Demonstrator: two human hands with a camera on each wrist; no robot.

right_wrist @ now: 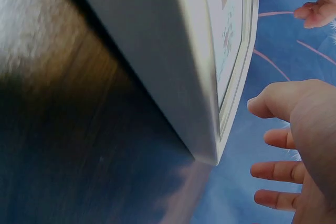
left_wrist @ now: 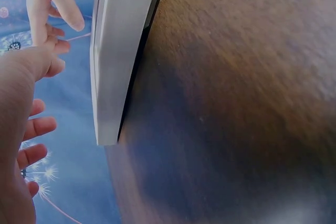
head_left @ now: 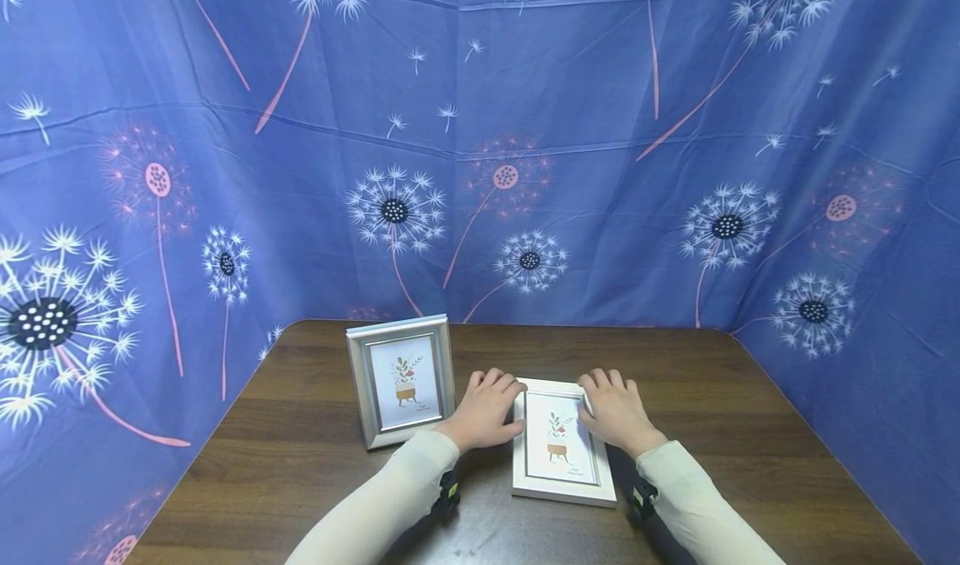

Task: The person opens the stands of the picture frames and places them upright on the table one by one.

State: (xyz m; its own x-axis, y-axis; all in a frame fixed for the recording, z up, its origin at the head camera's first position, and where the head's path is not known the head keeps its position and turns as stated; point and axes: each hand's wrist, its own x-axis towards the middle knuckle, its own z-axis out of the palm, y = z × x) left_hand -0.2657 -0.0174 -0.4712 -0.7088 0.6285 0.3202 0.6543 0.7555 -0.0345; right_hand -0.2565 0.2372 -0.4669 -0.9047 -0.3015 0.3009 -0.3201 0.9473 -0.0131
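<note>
Near the desk's (head_left: 300, 432) front edge, a white picture frame (head_left: 560, 447) lies flat. The left hand (head_left: 483, 411) and right hand (head_left: 615, 411) rest at its far corners; each grip looks relaxed, though fingertips are hidden. Just left, a silver frame (head_left: 401, 379) stands upright. Sleeves are cut off below.

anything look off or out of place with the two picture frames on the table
Only their poses differ: the silver frame stands upright, while the white frame lies flat, face up, between the left hand and right hand. No damage shows.
</note>
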